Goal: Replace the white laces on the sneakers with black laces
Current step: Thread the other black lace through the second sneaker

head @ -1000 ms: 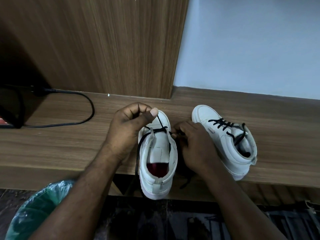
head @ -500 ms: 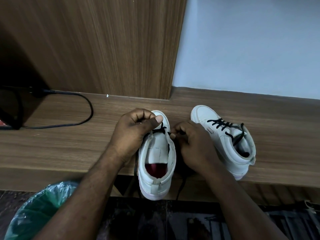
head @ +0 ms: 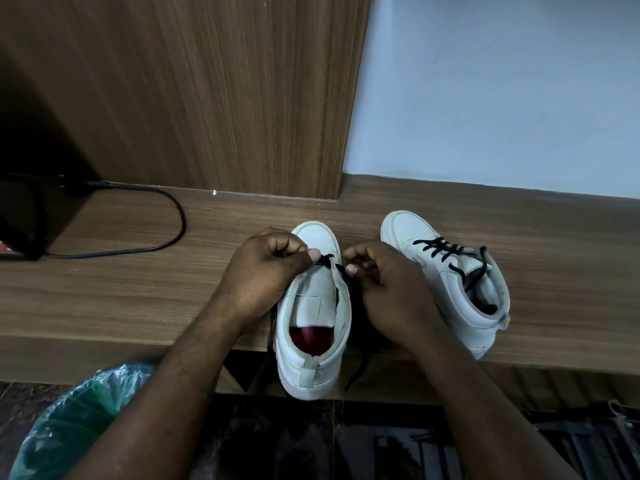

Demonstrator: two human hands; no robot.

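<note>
Wood-grain ledge (head: 104, 289) along a pale blue wall (head: 502, 81), with a brown panel (head: 207, 98) upright at back left. Black cable (head: 175, 220) looped over the ledge at left. Dark floor (head: 311, 445) below.

Bin (head: 69, 427) at bottom left, lined with a green bag; contents not discernible.

Two white high-tops on the ledge, toes to the wall. Left shoe (head: 313, 306) between the hands, heel out past the front edge, red insole showing, tongue bare. Lace (head: 329, 259), black, threaded only near the toe, loose ends trailing down both sides below the edge. Left hand (head: 263, 271) pinching the lace between thumb and forefinger. Right hand (head: 391, 289) curled, thumb and fingertip nipping the lace at the shoe's right side. Right shoe (head: 450, 296) just beside the right hand, angled, already crossed with black lacing (head: 446, 251) up its front.
</note>
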